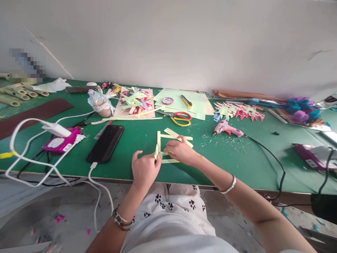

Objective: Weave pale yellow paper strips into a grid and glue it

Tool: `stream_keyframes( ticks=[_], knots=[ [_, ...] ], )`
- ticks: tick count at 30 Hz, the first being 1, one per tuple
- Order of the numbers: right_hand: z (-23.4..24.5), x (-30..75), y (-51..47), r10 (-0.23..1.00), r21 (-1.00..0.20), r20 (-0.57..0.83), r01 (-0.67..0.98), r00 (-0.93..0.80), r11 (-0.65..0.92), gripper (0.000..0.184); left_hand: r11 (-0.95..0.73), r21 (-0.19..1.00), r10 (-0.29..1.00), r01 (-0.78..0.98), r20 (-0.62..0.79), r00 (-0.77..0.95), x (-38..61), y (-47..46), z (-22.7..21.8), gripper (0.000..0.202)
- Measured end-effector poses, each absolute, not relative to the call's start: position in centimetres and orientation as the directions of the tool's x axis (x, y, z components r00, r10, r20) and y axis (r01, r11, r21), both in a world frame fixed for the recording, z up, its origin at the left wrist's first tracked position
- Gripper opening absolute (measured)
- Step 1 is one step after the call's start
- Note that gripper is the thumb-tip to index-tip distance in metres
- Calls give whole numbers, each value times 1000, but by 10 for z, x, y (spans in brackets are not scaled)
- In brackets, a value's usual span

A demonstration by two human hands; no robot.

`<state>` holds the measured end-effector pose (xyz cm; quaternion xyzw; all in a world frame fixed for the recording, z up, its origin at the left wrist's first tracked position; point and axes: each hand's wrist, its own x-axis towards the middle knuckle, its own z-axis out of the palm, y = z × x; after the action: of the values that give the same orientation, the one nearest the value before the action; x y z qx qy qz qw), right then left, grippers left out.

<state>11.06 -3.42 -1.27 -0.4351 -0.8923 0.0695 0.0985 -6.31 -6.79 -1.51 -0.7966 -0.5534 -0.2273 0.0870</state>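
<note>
Near the front edge of the green table, my left hand (145,168) pinches a pale yellow-green paper strip (156,150) between thumb and forefinger. From the right, my right hand (180,150) bends over the same piece, its fingers closed round a strip end by the left thumb; the fingertips are partly hidden. More pale strips (171,161) lie under and around the right hand, some crossing at an angle above it. Red-and-yellow-handled scissors (181,119) rest just beyond the hands. A black phone (105,143) lies to the left of my left hand.
A pink glue gun (228,129) with a black cord lies at right. Behind are green paper sheets (196,111), a yellow cutter (186,101), a tape roll (167,101) and a heap of paper strips (135,102). A purple power strip (63,140) with looping white cables sits left.
</note>
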Motion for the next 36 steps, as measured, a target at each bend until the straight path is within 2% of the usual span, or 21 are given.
stream_keyframes(
  ticks=[6, 10, 16, 21, 24, 30, 36],
  knots=[
    [-22, 122, -33, 792, 5, 153, 802, -591, 597, 32, -366, 114, 843, 924, 462, 277, -62, -68, -14, 42],
    [-24, 127, -31, 772, 88, 197, 795, -605, 600, 33, -379, 110, 831, 919, 477, 285, -61, -68, -13, 40],
    [-9, 126, -36, 719, 138, 201, 745, -666, 652, 37, -367, 114, 839, 923, 469, 276, -60, -68, -13, 42],
    [3, 127, -45, 690, 107, 157, 707, -706, 699, 36, -369, 110, 840, 923, 465, 280, -61, -67, -14, 44],
    [9, 125, -46, 692, 111, 191, 716, -696, 690, 38, -370, 86, 831, 925, 476, 288, -60, -67, -14, 45],
    [19, 112, -39, 590, 219, 285, 651, -755, 727, 35, -365, 53, 825, 930, 482, 296, -59, -66, -14, 40],
    [23, 100, -32, 537, 281, 275, 601, -797, 748, 35, -392, 13, 785, 920, 527, 327, -59, -65, -16, 35]
  ],
)
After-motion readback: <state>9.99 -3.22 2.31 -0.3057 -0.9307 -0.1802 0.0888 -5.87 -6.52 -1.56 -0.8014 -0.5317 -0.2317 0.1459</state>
